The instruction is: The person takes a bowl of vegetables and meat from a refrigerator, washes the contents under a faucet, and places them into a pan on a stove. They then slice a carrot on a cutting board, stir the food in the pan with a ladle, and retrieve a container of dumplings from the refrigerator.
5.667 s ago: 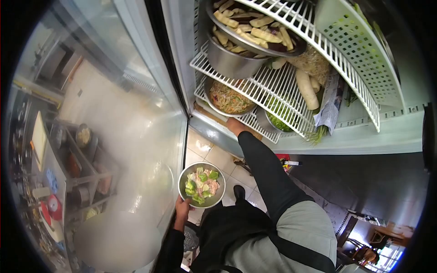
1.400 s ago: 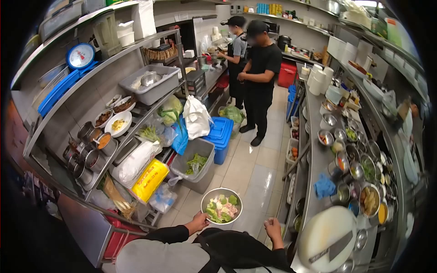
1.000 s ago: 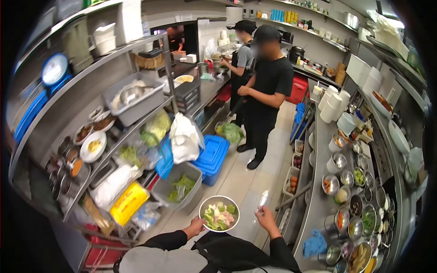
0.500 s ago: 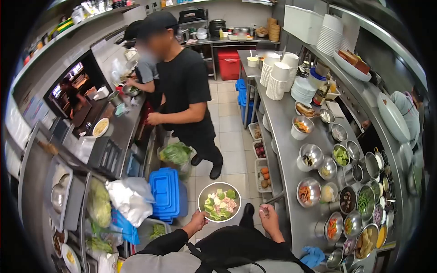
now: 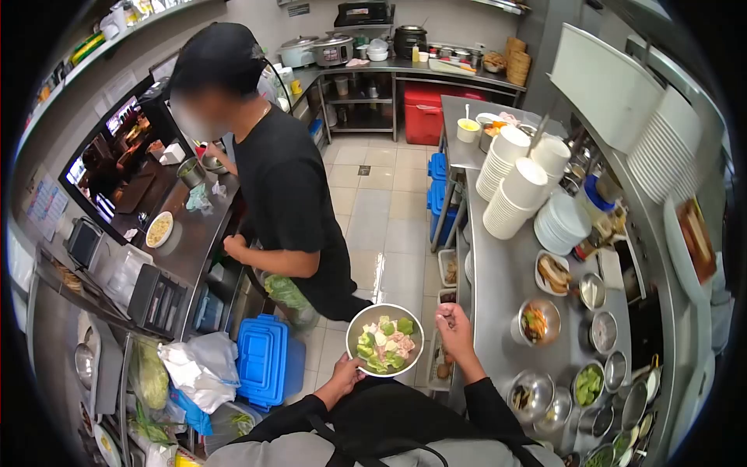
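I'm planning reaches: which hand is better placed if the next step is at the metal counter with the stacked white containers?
Probably the right hand: it is nearer the metal counter and seems empty, while the left hand grips the bowl of food.

Single head view, facing forward and down; bowl (image 5: 353, 331) close below, aisle floor (image 5: 373, 210) beyond.

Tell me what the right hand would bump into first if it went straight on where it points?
Nothing that I can see: the way ahead of the right hand looks free, above the floor between the person in black and the metal counter. Depth is hard to judge, though.
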{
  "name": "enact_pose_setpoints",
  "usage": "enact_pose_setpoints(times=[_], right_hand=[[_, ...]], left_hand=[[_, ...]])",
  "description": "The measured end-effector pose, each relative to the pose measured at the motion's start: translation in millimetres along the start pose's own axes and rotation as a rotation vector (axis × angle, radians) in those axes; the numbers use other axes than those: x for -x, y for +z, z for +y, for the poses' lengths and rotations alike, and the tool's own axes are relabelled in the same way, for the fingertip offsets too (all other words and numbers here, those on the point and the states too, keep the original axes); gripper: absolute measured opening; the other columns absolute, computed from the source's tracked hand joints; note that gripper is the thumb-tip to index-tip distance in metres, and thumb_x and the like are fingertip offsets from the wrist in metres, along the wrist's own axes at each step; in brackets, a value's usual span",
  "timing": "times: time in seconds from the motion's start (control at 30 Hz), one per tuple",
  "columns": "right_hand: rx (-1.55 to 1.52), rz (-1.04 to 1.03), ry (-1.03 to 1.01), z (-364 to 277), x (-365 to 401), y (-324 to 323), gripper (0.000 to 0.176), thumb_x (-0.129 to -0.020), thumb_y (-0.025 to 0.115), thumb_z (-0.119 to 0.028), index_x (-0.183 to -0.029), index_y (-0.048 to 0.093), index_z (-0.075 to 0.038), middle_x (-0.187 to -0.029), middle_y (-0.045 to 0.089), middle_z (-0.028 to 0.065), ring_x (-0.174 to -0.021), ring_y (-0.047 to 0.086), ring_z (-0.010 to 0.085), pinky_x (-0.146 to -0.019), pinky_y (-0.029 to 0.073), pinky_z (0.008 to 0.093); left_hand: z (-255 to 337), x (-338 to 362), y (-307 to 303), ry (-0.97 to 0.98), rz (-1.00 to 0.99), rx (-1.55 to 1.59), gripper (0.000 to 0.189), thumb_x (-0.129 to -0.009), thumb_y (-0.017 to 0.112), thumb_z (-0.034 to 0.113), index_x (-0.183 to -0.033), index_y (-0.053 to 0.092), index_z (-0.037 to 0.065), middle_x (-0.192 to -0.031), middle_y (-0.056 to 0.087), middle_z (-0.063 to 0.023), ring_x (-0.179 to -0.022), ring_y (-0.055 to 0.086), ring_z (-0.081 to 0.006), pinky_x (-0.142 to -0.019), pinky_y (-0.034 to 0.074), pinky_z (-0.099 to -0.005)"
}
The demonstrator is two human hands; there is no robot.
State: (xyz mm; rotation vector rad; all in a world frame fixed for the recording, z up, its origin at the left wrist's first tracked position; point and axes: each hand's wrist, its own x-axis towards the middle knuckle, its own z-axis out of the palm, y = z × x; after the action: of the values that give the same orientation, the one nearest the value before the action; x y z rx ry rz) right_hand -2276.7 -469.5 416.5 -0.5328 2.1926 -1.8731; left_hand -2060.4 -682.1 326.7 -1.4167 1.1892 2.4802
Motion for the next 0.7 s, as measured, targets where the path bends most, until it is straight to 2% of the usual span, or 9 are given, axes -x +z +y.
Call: enact_pose_setpoints(times=[0.1,0.3,0.37,0.4,0.43,0.5,0.53,0.63,0.7], right_hand=[[0.048,-0.079,0.005,2,-70,28,0.023,-0.091,0.063,-0.009,-0.113,0.059,-0.002,-0.096,0.069,0.0082,-0.091,0.066,0.0134,-0.081,0.052,0.0290],[-0.040,-0.241,-0.018,-18,-195,80,0.023,-0.092,0.061,-0.009,-0.114,0.058,-0.003,-0.103,0.066,0.0070,-0.080,0.062,0.0121,-0.071,0.051,0.0273],[0.047,-0.354,0.048,-28,-240,92,0.026,-0.092,0.060,-0.005,-0.117,0.056,-0.001,-0.105,0.064,0.0060,-0.091,0.062,0.0114,-0.079,0.052,0.0271],[0.012,-0.363,0.030,-22,-264,101,0.026,-0.092,0.060,-0.005,-0.118,0.056,-0.001,-0.105,0.064,0.0059,-0.089,0.062,0.0105,-0.076,0.052,0.0261],[0.005,-0.371,0.029,-17,-285,108,0.026,-0.092,0.060,-0.005,-0.118,0.056,-0.001,-0.105,0.064,0.0059,-0.089,0.062,0.0105,-0.076,0.052,0.0261],[-0.060,-0.410,0.028,-10,-336,124,0.025,-0.092,0.061,-0.005,-0.116,0.056,-0.001,-0.104,0.064,0.0060,-0.089,0.062,0.0105,-0.075,0.052,0.0253],[-0.087,-0.394,-0.010,8,-361,134,0.023,-0.092,0.061,-0.005,-0.114,0.057,-0.001,-0.103,0.064,0.0059,-0.087,0.062,0.0106,-0.074,0.052,0.0249],[-0.089,-0.393,0.022,37,-438,160,0.024,-0.089,0.063,-0.007,-0.112,0.059,-0.001,-0.100,0.066,0.0054,-0.089,0.062,0.0111,-0.074,0.051,0.0259],[-0.092,-0.425,0.024,41,-491,174,0.023,-0.089,0.064,-0.008,-0.111,0.059,-0.001,-0.099,0.066,0.0048,-0.082,0.062,0.0099,-0.071,0.051,0.0259]], left_hand=[[35,-53,19,0.001,-0.018,0.041,0.046,-0.081,0.063,0.005,-0.125,0.050,0.014,-0.093,0.065,-0.0037,-0.069,0.063,-0.0134,-0.059,0.052,-0.0240],[120,-142,55,0.027,-0.010,0.091,0.046,-0.083,0.061,0.002,-0.126,0.048,0.012,-0.093,0.066,-0.0080,-0.062,0.065,-0.0159,-0.049,0.051,-0.0231],[149,-163,61,0.021,-0.008,0.101,0.046,-0.083,0.061,0.000,-0.125,0.048,0.011,-0.092,0.066,-0.0091,-0.063,0.066,-0.0170,-0.049,0.052,-0.0229],[163,-174,66,0.022,0.005,0.109,0.045,-0.082,0.060,0.000,-0.124,0.049,0.010,-0.089,0.066,-0.0088,-0.056,0.061,-0.0145,-0.044,0.046,-0.0221],[173,-187,65,0.026,0.014,0.111,0.045,-0.082,0.060,0.000,-0.124,0.049,0.010,-0.089,0.066,-0.0088,-0.056,0.061,-0.0145,-0.044,0.046,-0.0221],[191,-222,63,0.036,-0.009,0.097,0.045,-0.082,0.061,-0.001,-0.124,0.049,0.010,-0.089,0.065,-0.0083,-0.051,0.054,-0.0115,-0.040,0.039,-0.0217],[208,-225,75,0.045,0.051,0.112,0.045,-0.081,0.061,-0.001,-0.123,0.049,0.009,-0.087,0.062,-0.0066,-0.048,0.047,-0.0094,-0.039,0.032,-0.0219],[245,-268,92,0.068,0.116,0.167,0.045,-0.079,0.061,-0.001,-0.122,0.050,0.009,-0.087,0.060,-0.0056,-0.050,0.048,-0.0100,-0.039,0.032,-0.0217],[269,-301,103,0.068,0.155,0.181,0.044,-0.079,0.059,-0.001,-0.120,0.049,0.009,-0.089,0.061,-0.0064,-0.053,0.051,-0.0113,-0.038,0.030,-0.0218]])
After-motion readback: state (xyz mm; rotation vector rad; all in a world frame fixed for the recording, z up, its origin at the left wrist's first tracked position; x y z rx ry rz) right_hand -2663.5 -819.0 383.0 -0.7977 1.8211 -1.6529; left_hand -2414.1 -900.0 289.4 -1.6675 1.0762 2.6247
